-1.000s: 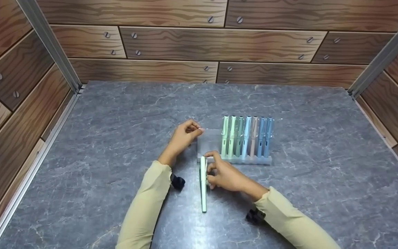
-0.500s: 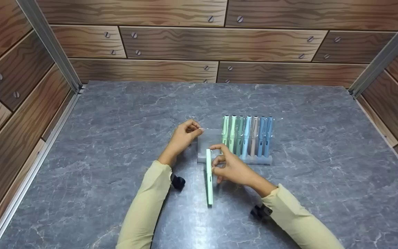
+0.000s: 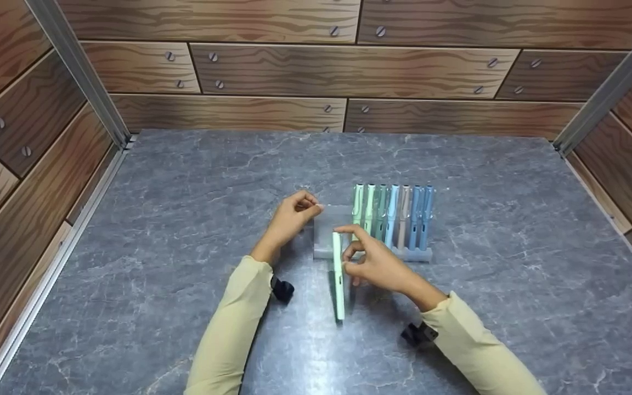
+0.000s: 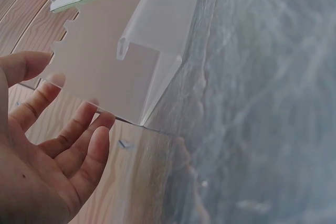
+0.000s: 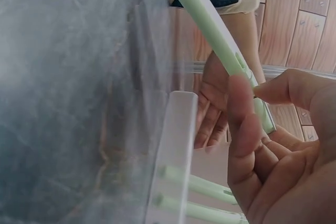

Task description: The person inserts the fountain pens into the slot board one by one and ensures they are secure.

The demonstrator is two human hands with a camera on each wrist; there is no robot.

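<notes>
A frosted clear pen stand (image 3: 329, 224) leans back on the table, its left part bare. My left hand (image 3: 293, 215) pinches the stand's upper left edge between thumb and index finger, as the left wrist view (image 4: 58, 145) shows; the other fingers lie behind the panel. In my right hand (image 3: 379, 267) is a pale green pen (image 3: 339, 285), its cap end up and its lower end pointing toward me, in front of the stand's bare part. Thumb and fingers grip the pen near its clip in the right wrist view (image 5: 210, 22).
Several capped pens stand side by side in the stand's right part: pale green pens (image 3: 370, 203), a dark green pen (image 3: 382, 211), a light blue pen (image 3: 392, 214), a brownish pen (image 3: 404, 214) and blue pens (image 3: 415, 219). Wood-patterned walls (image 3: 349, 68) enclose the grey marbled table (image 3: 212, 175).
My right hand has carried the pale green pen slightly right and away from me, toward the stand, and the pen has tilted more upright. The left hand has stayed at the stand's edge.
</notes>
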